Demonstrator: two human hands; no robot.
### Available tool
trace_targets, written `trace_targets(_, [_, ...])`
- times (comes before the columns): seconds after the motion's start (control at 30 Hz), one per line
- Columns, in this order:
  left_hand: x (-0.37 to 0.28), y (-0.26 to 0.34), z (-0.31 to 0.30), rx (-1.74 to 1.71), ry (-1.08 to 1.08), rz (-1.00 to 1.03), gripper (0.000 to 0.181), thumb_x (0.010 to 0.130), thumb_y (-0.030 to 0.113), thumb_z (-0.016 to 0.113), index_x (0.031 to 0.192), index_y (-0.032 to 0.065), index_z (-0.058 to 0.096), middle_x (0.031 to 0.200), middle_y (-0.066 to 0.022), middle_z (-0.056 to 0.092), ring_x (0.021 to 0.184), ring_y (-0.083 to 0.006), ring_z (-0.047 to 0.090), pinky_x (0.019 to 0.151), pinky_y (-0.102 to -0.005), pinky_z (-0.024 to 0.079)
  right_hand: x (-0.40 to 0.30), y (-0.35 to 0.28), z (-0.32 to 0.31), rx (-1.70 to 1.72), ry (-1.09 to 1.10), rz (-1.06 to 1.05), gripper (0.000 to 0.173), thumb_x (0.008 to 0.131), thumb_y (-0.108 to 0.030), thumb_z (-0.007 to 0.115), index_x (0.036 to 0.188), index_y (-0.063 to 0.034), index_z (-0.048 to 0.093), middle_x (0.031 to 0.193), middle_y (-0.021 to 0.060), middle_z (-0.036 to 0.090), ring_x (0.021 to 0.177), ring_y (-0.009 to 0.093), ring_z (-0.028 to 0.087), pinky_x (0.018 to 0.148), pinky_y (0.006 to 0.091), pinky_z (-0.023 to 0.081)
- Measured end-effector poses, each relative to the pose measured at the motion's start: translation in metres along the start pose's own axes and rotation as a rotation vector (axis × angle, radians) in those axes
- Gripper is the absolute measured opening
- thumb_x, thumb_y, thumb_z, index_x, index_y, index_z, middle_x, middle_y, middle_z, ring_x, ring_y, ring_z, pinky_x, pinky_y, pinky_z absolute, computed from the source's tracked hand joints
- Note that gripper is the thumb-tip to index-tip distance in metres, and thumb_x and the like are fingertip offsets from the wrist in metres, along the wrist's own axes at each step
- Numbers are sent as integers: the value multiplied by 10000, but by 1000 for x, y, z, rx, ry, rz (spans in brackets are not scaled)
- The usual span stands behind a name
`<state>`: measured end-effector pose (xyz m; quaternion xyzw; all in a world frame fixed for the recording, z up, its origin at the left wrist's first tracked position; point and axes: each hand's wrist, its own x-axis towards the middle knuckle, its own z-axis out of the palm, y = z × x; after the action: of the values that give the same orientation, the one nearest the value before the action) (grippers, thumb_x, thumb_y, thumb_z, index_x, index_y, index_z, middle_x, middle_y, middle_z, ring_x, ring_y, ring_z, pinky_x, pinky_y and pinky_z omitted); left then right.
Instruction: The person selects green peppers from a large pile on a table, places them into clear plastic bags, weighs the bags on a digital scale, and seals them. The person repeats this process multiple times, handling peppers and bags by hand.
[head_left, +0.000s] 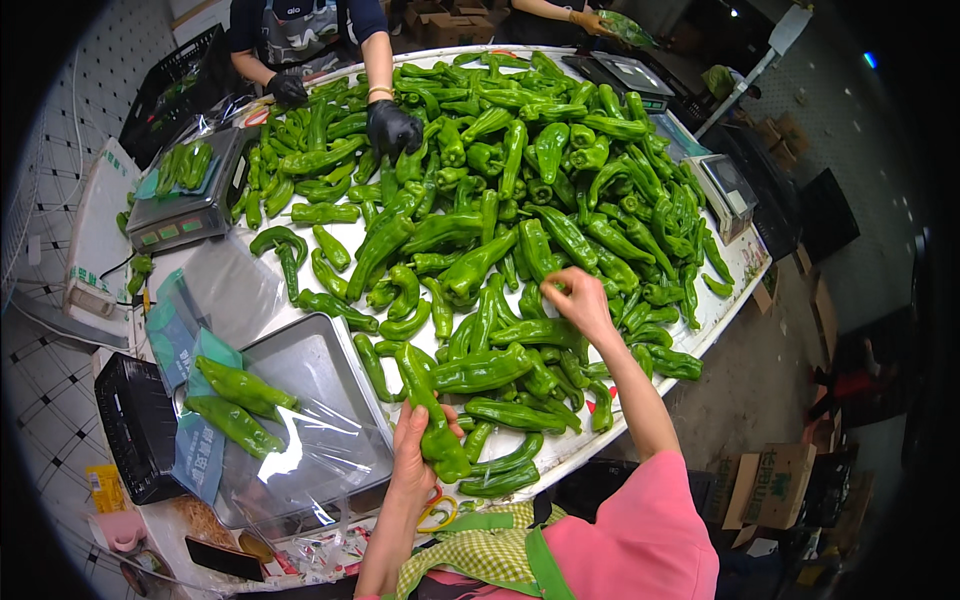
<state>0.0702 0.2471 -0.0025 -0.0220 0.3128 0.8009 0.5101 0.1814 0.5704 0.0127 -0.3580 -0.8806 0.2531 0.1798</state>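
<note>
My left hand (417, 448) grips one long green pepper (429, 412) near the table's front edge, its thick end towards me. Over the pile of green peppers (480, 217), my right hand (579, 298) has its fingers curled at the end of an upright pepper (534, 247); whether they grip it is hidden. To the left, a clear plastic bag with a printed blue-green panel (196, 450) lies across a grey metal tray (300, 360). Two peppers (244, 409) lie at that bag.
Across the table, a co-worker's black-gloved hand (393, 129) touches the pile. A digital scale (184, 217) at left bears bagged peppers; other scales (724, 196) stand along the right edge. Scissors with yellow-orange handles (439, 514), a phone (223, 559) and a pink mug (120, 529) lie near me.
</note>
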Motion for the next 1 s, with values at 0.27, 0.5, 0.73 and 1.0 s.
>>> trace_targets(0.27, [-7, 3, 14, 53, -59, -44, 427, 893, 198, 660, 1247, 47, 476, 987, -128, 616, 823, -221, 636, 732, -350, 550, 74, 6, 42, -405, 125, 201, 716, 640, -425, 782, 1217, -63, 563, 1010, 144, 665, 930, 321, 647, 786, 416, 522])
trace_targets(0.5, [-7, 2, 12, -82, -35, -44, 434, 866, 132, 669, 1244, 53, 472, 1160, -178, 601, 1032, -274, 618, 869, -394, 534, 17, -61, 3, 150, 141, 5, 549, 641, -185, 774, 1122, -30, 561, 936, 58, 613, 774, 127, 614, 693, 264, 511])
trace_targets(0.73, [12, -9, 29, -165, -35, -71, 506, 884, 167, 655, 1321, 45, 430, 1361, -220, 488, 1260, -308, 499, 1004, -410, 456, -38, -101, -14, 619, 42, -138, 573, 692, -22, 777, 1191, -45, 497, 1212, 69, 582, 1111, 142, 566, 953, 277, 459])
trace_targets(1.0, [13, -9, 38, -186, -83, -25, 668, 877, 245, 644, 1446, 75, 338, 1450, -200, 392, 1357, -297, 390, 1116, -433, 339, -77, -111, 3, 1120, -2, -48, 517, 684, 12, 733, 1125, -64, 476, 1228, 103, 569, 1162, 179, 528, 1010, 341, 411])
